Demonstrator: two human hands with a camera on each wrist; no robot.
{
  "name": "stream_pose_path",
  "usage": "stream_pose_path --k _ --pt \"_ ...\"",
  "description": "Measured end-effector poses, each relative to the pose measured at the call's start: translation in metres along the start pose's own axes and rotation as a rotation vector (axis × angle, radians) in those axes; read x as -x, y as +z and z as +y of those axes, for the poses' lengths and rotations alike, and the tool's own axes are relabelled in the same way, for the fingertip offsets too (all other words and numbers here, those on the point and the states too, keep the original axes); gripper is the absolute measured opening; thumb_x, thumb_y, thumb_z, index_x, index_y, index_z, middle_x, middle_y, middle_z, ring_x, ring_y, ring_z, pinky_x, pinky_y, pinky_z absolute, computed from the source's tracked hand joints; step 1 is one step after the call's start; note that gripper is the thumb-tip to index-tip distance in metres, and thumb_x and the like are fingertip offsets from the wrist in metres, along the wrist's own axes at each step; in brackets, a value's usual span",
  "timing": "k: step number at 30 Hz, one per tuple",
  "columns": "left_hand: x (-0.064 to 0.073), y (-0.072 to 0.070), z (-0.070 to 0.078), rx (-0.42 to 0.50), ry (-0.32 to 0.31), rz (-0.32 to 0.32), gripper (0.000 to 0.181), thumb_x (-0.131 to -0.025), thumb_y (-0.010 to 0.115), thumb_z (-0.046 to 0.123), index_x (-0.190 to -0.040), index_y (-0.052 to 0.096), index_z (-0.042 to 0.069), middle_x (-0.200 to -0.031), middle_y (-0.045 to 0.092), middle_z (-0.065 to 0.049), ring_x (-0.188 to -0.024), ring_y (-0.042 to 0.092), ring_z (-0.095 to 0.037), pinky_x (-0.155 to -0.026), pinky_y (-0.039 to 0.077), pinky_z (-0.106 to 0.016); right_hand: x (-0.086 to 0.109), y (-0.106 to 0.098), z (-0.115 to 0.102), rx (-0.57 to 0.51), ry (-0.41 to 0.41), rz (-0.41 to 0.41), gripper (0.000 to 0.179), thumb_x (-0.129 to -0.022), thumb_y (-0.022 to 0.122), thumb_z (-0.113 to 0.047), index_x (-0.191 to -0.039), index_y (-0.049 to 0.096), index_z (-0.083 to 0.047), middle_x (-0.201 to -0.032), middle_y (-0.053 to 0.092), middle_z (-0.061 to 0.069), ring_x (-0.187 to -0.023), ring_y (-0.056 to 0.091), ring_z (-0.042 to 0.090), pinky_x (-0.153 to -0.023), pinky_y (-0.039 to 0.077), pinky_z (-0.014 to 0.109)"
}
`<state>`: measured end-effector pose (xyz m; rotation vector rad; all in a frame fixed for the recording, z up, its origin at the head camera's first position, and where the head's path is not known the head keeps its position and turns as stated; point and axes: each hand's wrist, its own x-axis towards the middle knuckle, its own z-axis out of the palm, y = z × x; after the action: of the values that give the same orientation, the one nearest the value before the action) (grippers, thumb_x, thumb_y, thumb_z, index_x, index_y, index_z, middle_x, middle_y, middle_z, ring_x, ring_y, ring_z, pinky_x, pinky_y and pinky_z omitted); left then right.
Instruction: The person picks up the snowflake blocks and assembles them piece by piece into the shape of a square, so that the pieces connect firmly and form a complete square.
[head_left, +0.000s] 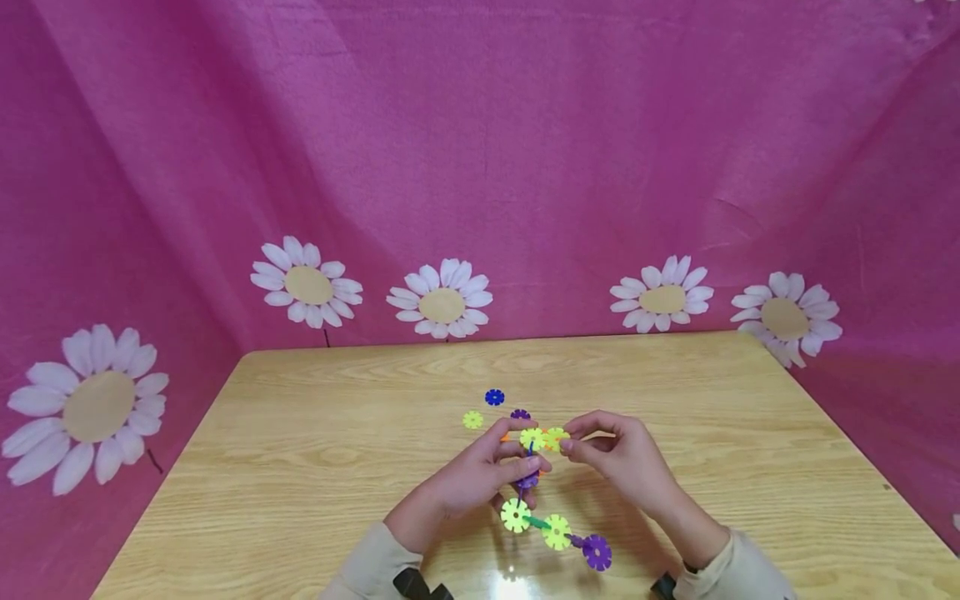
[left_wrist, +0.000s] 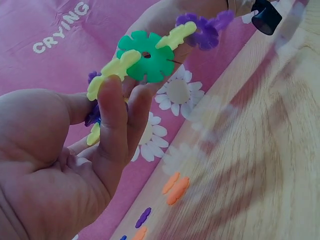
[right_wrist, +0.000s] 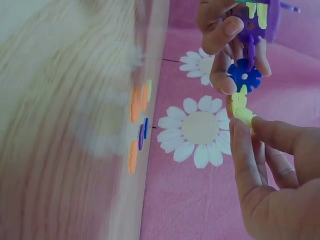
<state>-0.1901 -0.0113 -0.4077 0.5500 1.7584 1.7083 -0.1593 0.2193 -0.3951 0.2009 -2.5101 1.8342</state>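
The chain (head_left: 536, 522) of notched discs hangs between the two hands above the table (head_left: 300, 467), its upper part in the left hand and its topmost disc at the right. The left hand (head_left: 476, 477) grips the chain, thumb over a purple disc (head_left: 528, 482) and fingers curled behind. The right hand (head_left: 621, 460) pinches a yellow end disc (head_left: 556, 434) between thumb and fingertips, at the chain's upper right. That disc meets another yellow disc (head_left: 528, 435), which joins the chain's blue disc (right_wrist: 238, 76); whether the two yellow ones are slotted together I cannot tell.

Below the left hand, the chain's lower run slants away to the right: yellow, green, yellow, then two purple discs, the last free of both hands.

On the table beyond the chain lie loose discs: a blue one (head_left: 494, 392), a yellow one (head_left: 468, 418) nearer and left of it, a purple one (head_left: 521, 414) and some orange ones (left_wrist: 179, 190). Farther beyond the chain hangs a pink cloth (head_left: 525, 167) with white daisies (head_left: 441, 306).
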Motion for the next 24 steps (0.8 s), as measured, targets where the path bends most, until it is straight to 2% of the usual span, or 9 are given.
stream_pose_path --k 5,11,16,24 --pt "0.0008 0.0013 0.001 0.006 0.008 -0.028 0.044 -0.103 0.056 0.028 -0.143 0.036 0.029 -0.12 0.067 -0.007 -0.079 0.069 -0.018 -0.053 0.047 -0.026 0.0022 0.0009 0.0001 0.0 -0.033 -0.008 0.021 -0.087 0.077 -0.011 -0.102 0.071 0.002 -0.106 0.07 0.02 -0.085 0.075 0.023 -0.076 0.061 0.033" --pt "0.0003 0.0 -0.0003 0.011 0.014 -0.034 0.045 -0.103 0.056 0.026 -0.144 0.036 0.027 -0.121 0.067 -0.007 -0.079 0.07 -0.018 -0.052 0.046 -0.025 0.0026 0.0018 0.0004 0.006 -0.021 -0.001 0.018 -0.087 0.078 -0.01 -0.101 0.073 -0.001 -0.102 0.073 0.018 -0.084 0.075 0.021 -0.075 0.061 0.034" --pt "-0.0013 -0.001 -0.0017 0.023 0.03 -0.062 0.045 -0.103 0.055 0.024 -0.144 0.036 0.027 -0.124 0.066 -0.007 -0.079 0.07 -0.016 -0.052 0.046 -0.024 0.0041 0.0022 0.002 -0.026 -0.044 -0.005 0.016 -0.087 0.077 -0.007 -0.099 0.072 0.003 -0.099 0.074 0.021 -0.081 0.076 0.018 -0.075 0.061 0.034" --pt "-0.0023 -0.0015 -0.0024 0.028 0.044 -0.086 0.045 -0.104 0.055 0.021 -0.144 0.035 0.025 -0.127 0.065 -0.008 -0.077 0.069 -0.014 -0.051 0.045 -0.024 0.0023 0.0025 0.006 -0.048 -0.089 -0.002 0.008 -0.086 0.077 -0.003 -0.09 0.072 0.002 -0.092 0.074 0.02 -0.08 0.076 0.025 -0.073 0.062 0.035"
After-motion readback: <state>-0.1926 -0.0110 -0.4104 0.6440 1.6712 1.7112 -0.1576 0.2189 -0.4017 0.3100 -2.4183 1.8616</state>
